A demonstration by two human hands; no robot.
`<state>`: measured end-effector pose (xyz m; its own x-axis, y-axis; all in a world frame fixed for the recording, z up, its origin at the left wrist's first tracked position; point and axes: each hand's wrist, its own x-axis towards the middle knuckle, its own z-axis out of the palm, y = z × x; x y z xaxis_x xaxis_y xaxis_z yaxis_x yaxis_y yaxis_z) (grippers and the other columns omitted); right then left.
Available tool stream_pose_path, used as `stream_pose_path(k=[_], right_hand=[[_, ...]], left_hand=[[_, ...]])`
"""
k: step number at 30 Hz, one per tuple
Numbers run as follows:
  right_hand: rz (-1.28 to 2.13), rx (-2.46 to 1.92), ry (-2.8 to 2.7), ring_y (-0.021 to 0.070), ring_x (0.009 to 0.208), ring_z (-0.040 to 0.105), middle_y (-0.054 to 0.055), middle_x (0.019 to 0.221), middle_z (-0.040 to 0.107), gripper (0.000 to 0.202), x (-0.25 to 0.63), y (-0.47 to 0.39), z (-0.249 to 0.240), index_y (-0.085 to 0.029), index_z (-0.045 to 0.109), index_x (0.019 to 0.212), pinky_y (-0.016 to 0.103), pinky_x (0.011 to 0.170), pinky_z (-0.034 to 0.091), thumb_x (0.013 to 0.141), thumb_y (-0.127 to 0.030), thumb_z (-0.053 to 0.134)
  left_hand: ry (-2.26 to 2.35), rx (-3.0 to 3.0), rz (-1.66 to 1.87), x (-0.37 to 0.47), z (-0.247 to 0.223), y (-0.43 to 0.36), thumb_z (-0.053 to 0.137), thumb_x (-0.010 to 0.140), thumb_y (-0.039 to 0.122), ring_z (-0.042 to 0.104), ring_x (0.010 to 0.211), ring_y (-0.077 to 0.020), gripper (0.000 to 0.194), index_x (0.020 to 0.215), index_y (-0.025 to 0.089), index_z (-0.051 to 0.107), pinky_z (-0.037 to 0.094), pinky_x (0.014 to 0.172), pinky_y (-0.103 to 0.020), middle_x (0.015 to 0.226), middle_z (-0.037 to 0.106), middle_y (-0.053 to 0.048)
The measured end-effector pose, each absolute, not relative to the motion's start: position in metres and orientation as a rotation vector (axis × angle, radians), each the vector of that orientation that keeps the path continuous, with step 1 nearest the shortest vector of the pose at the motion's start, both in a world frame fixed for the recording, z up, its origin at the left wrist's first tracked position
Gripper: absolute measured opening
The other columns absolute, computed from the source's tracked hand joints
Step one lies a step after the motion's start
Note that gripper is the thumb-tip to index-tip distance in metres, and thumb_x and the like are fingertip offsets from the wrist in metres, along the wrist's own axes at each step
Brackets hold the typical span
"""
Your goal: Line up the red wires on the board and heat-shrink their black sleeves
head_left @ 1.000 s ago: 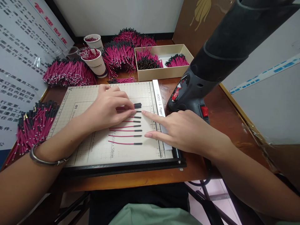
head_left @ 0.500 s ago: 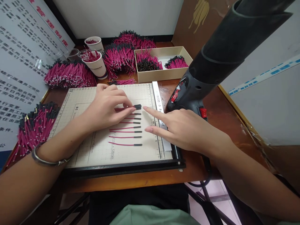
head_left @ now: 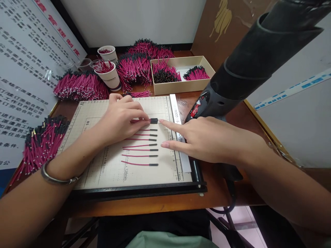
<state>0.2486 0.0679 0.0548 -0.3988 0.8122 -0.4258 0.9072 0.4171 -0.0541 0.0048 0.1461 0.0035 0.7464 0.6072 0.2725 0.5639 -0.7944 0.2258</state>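
Observation:
On the gridded board of a paper cutter (head_left: 98, 172), several red wires (head_left: 139, 156) with black sleeved ends lie in a row, sleeves to the right. At the far end of that row, my left hand (head_left: 124, 115) pinches a few more wires (head_left: 153, 120), their black tips sticking out past the fingertips. My right hand (head_left: 207, 139) is over the board's right edge, index finger and thumb stretched apart. Its index fingertip is at the ends of the pinched wires; whether it touches them I cannot tell. The thumb points toward the lower sleeves.
A black heat gun (head_left: 232, 79) stands at the right, close beyond my right hand. Behind the board are a shallow box (head_left: 181, 88) of wires, paper cups (head_left: 108, 77) and a large wire pile (head_left: 136, 67). Another wire heap (head_left: 43, 144) lies left of the board.
The view has shifted slightly, so everything sits a little lower and to the right. My right index fingertip is closer to the pinched wires' ends. The left hand keeps its pinch.

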Motion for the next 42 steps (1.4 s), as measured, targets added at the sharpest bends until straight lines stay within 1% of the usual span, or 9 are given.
stream_pose_path(k=[6,10,15,18,24,28,34,38,42], right_hand=[[-0.430,1.445,2.363,0.0356,0.097,0.076,0.012,0.104,0.079,0.077,0.2499,0.0665,0.0556,-0.032,0.025,0.169,0.037,0.072,0.049,0.104,-0.073,0.026],[-0.421,1.424,2.362,0.0370,0.101,0.076,0.012,0.104,0.079,0.078,0.2507,0.0651,0.0542,-0.031,0.024,0.170,0.038,0.074,0.050,0.104,-0.072,0.026],[-0.370,1.403,2.371,0.0361,0.101,0.077,0.013,0.103,0.079,0.076,0.2493,0.0649,0.0523,-0.030,0.027,0.169,0.038,0.077,0.050,0.105,-0.071,0.026],[-0.345,1.395,2.375,0.0338,0.097,0.077,0.013,0.101,0.079,0.075,0.2481,0.0645,0.0518,-0.030,0.028,0.169,0.036,0.075,0.048,0.105,-0.071,0.027],[-0.322,1.375,2.396,0.0280,0.085,0.076,0.011,0.088,0.078,0.074,0.2484,0.0624,0.0528,-0.028,0.031,0.168,0.030,0.066,0.040,0.105,-0.069,0.029],[-0.331,1.371,2.397,0.0266,0.081,0.074,0.009,0.085,0.078,0.074,0.2494,0.0623,0.0526,-0.030,0.032,0.167,0.029,0.067,0.040,0.105,-0.069,0.028],[-0.330,1.381,2.394,0.0275,0.083,0.075,0.011,0.090,0.079,0.075,0.2483,0.0636,0.0523,-0.030,0.034,0.166,0.031,0.071,0.044,0.104,-0.071,0.027],[-0.331,1.384,2.389,0.0291,0.086,0.075,0.011,0.091,0.079,0.075,0.2491,0.0640,0.0533,-0.032,0.034,0.166,0.031,0.071,0.043,0.104,-0.072,0.026],[-0.328,1.395,2.415,0.0273,0.084,0.075,0.011,0.091,0.079,0.074,0.2504,0.0639,0.0520,-0.030,0.038,0.165,0.030,0.070,0.043,0.104,-0.071,0.028]], left_hand=[[0.936,2.774,0.491,0.0071,0.0060,0.1442,0.056,0.099,0.049,0.059,0.088,-0.0236,0.034,0.085,0.027,0.078,0.028,0.090,-0.049,0.084,0.076,-0.004],[0.940,2.751,0.462,0.0069,0.0065,0.1437,0.057,0.098,0.048,0.058,0.087,-0.0231,0.033,0.084,0.028,0.079,0.027,0.089,-0.047,0.083,0.075,-0.003],[0.942,2.738,0.465,0.0071,0.0056,0.1430,0.058,0.098,0.048,0.057,0.086,-0.0228,0.032,0.085,0.027,0.079,0.025,0.089,-0.046,0.084,0.075,-0.003],[0.928,2.737,0.478,0.0082,0.0046,0.1424,0.058,0.098,0.048,0.057,0.086,-0.0222,0.032,0.085,0.027,0.078,0.026,0.090,-0.046,0.085,0.076,-0.002],[0.927,2.720,0.483,0.0101,0.0050,0.1396,0.057,0.099,0.048,0.057,0.086,-0.0223,0.034,0.084,0.026,0.077,0.025,0.090,-0.047,0.085,0.077,-0.003],[0.932,2.719,0.492,0.0101,0.0049,0.1390,0.058,0.098,0.047,0.056,0.085,-0.0219,0.032,0.084,0.026,0.077,0.026,0.091,-0.047,0.085,0.076,-0.003],[0.942,2.719,0.496,0.0095,0.0033,0.1399,0.057,0.099,0.049,0.057,0.085,-0.0221,0.034,0.084,0.026,0.078,0.027,0.092,-0.047,0.084,0.076,-0.003],[0.933,2.724,0.494,0.0094,0.0028,0.1403,0.057,0.099,0.049,0.058,0.085,-0.0223,0.034,0.085,0.027,0.078,0.027,0.090,-0.046,0.084,0.076,-0.003],[0.953,2.727,0.488,0.0098,0.0031,0.1398,0.057,0.099,0.050,0.059,0.086,-0.0226,0.035,0.084,0.026,0.078,0.028,0.091,-0.048,0.085,0.076,-0.004]])
